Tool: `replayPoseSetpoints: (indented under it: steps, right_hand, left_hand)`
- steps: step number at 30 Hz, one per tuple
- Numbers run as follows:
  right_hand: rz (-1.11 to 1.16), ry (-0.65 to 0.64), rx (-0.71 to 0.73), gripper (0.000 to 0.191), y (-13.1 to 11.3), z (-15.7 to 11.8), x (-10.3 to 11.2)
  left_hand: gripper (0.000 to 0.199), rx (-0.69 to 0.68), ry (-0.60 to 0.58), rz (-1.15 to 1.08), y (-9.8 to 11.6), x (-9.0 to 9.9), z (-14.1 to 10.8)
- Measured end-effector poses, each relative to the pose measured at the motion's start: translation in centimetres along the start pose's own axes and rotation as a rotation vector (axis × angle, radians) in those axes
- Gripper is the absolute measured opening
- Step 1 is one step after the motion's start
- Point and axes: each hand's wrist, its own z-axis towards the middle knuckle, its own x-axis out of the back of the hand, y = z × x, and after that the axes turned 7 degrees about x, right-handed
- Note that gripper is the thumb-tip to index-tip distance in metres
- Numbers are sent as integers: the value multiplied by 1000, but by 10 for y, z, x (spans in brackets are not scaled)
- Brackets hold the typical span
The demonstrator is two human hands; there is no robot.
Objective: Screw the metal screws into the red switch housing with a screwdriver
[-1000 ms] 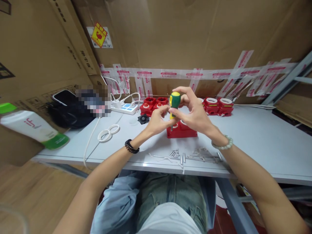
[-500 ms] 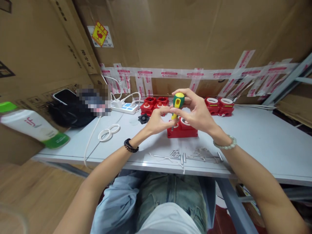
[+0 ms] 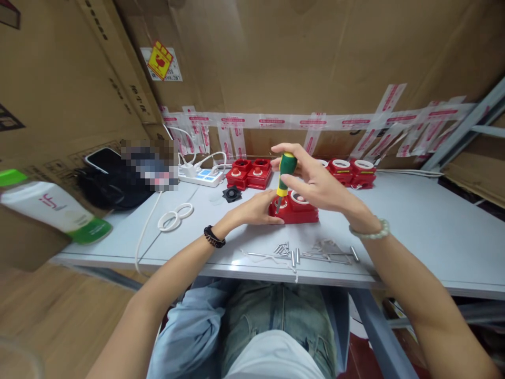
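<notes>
A red plastic box (image 3: 298, 211) with two round openings lies on the grey table (image 3: 414, 231) in front of me. My right hand (image 3: 315, 181) grips a green and yellow screwdriver (image 3: 284, 173), held nearly upright with its tip down in the box's left opening. My left hand (image 3: 254, 209) rests on the table and holds the box's left end steady. Several small metal screws (image 3: 292, 251) lie near the table's front edge, just in front of the box.
More red boxes stand at the back, one pair (image 3: 249, 173) to the left and another pair (image 3: 351, 171) to the right. A small black part (image 3: 232, 194), white rings (image 3: 175, 216), a power strip (image 3: 201, 176), a phone (image 3: 102, 156) and a lying bottle (image 3: 51, 206) are at the left. Cardboard walls surround the table.
My left hand dropped from the screwdriver's shaft to the box's left end. The screwdriver went down into the box's left opening, held by my right hand alone.
</notes>
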Motion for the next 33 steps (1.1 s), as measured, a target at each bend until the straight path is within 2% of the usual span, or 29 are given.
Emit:
replayPoseSetpoints:
  steps: [1,3,7,14,22,25,29,33]
  right_hand:
    - [53,-37,-6,39,-2,0,4]
    - [77,-17,-24,36,-4,1,8]
    - [-62,173,-46,33,-5,2,-2]
    - [-307,413,-63,22,-4,4,-21]
    - [-479,451,-116,20,-4,11,-26]
    - [-467,465,-115,20,1,10,-26]
    - [-331,500,-100,23,7,7,-19]
    - [-344,665,8,21,-1,4,-3]
  left_hand:
    - [61,0,3,2,0,0,0]
    - [63,-5,2,8,-1,0,0]
    - [64,-12,-32,26,-1,0,0]
    - [67,37,-81,56,5,1,0]
    - [72,28,-67,23,5,0,1]
    - [72,51,-70,47,8,0,0]
    - [74,92,-91,80,12,3,0]
    - [83,129,-138,114,11,10,-2]
